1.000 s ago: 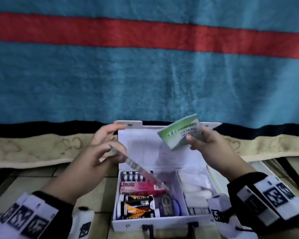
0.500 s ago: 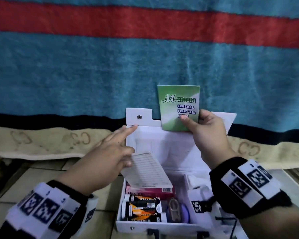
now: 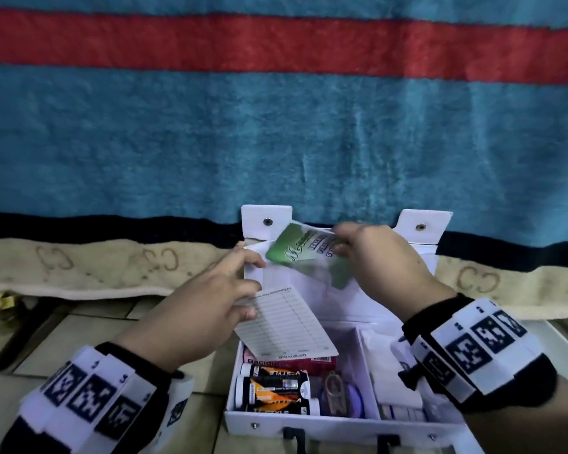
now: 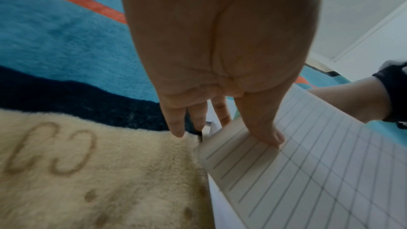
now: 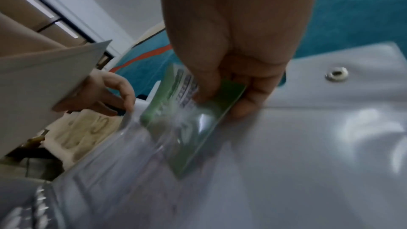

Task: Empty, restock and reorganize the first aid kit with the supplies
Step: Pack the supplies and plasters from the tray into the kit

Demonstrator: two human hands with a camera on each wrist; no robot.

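Right hand (image 3: 384,267) pinched green booklet (image 3: 304,253), slanted, lower corner already under clear lid sleeve (image 5: 167,154); long axis pointed down-right into pocket. Left hand (image 3: 207,309) clamped lined card (image 3: 286,326) under thumb, fingertips spread pocket edge. Kit (image 3: 341,424) lay open below both, card nearer its compartments.

A tiled floor (image 3: 79,335) carries the open white first aid kit (image 3: 335,427) and a cream-edged blanket (image 3: 112,267).
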